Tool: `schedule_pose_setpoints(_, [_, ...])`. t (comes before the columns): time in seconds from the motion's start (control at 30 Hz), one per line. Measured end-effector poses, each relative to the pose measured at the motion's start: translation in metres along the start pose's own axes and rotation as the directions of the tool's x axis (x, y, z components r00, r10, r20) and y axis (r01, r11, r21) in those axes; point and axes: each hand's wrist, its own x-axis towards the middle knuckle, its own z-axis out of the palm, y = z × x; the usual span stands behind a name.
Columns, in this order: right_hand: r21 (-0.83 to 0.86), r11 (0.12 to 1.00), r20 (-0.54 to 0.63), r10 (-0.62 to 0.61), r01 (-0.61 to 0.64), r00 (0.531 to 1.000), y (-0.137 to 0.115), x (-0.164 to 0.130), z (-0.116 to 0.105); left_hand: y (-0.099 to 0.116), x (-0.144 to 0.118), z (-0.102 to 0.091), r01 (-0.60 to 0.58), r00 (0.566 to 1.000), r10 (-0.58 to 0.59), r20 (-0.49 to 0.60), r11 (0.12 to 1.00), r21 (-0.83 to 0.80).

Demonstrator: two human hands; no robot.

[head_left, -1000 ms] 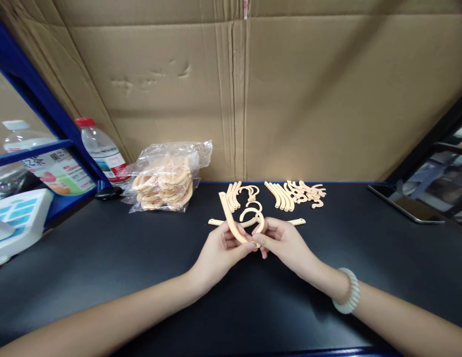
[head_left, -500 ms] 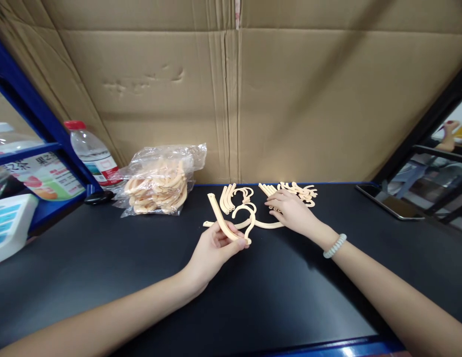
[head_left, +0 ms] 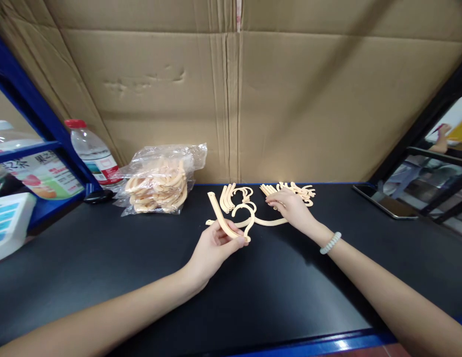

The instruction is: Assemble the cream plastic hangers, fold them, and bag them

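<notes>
Left hand [head_left: 213, 248] gripped a beige curved arm with hook [head_left: 231, 223] just in front of the loose parts row [head_left: 286, 192] on the worktop [head_left: 104, 258]; right hand [head_left: 292, 208] lay open-fingered on that row. Left of the row, a clear bag [head_left: 160, 181] held more beige parts, water bottle [head_left: 91, 151] beyond it; a phone [head_left: 385, 201] lay to the right, nothing blocking.

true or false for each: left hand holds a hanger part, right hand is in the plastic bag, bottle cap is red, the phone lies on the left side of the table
1. The left hand holds a curved beige hanger piece. True.
2. The right hand is inside the plastic bag. False: it rests at the row of loose hanger arms, well right of the bag.
3. The water bottle has a red cap. True.
4. The phone lies on the left side of the table. False: it lies at the far right.
</notes>
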Motion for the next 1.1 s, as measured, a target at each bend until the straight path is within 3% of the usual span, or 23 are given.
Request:
schedule_pose_setpoints(0.1, [0.304, 0.938, -0.095, 0.205, -0.167, 0.974, -0.021, -0.001, -0.009, -0.001, 0.000, -0.001, -0.003, 1.000, 0.003, 0.008, 1.000, 0.005])
schedule_pose_setpoints(0.23, [0.683, 0.695, -0.078, 0.372, -0.222, 0.925, -0.052, -0.012, -0.013, -0.003, 0.001, -0.002, -0.011, 1.000, 0.011, 0.011, 1.000, 0.003])
schedule_pose_setpoints(0.37, [0.822, 0.520, -0.026, 0.441, -0.232, 0.897, -0.076, -0.023, -0.008, -0.003, 0.001, -0.003, -0.022, 1.000, 0.022, 0.005, 1.000, -0.012])
schedule_pose_setpoints(0.53, [0.855, 0.411, 0.091, 0.480, -0.315, 0.872, -0.091, -0.029, 0.003, 0.000, 0.002, -0.002, -0.038, 0.999, 0.038, 0.012, 0.999, -0.010])
schedule_pose_setpoints(0.73, [0.883, 0.340, 0.096, 0.546, -0.325, 0.832, -0.091, -0.034, 0.009, 0.000, 0.004, -0.003, -0.066, 0.997, 0.064, 0.039, 0.997, 0.038])
schedule_pose_setpoints(0.9, [0.881, 0.272, 0.241, 0.447, -0.388, 0.861, -0.090, -0.036, 0.012, -0.005, 0.003, -0.005, -0.078, 0.995, 0.075, 0.061, 0.996, 0.054])
schedule_pose_setpoints(1.1, [0.835, 0.383, 0.308, 0.271, -0.396, 0.912, -0.093, -0.036, 0.015, -0.004, 0.004, -0.004, -0.059, 0.994, 0.057, 0.090, 0.998, 0.013])
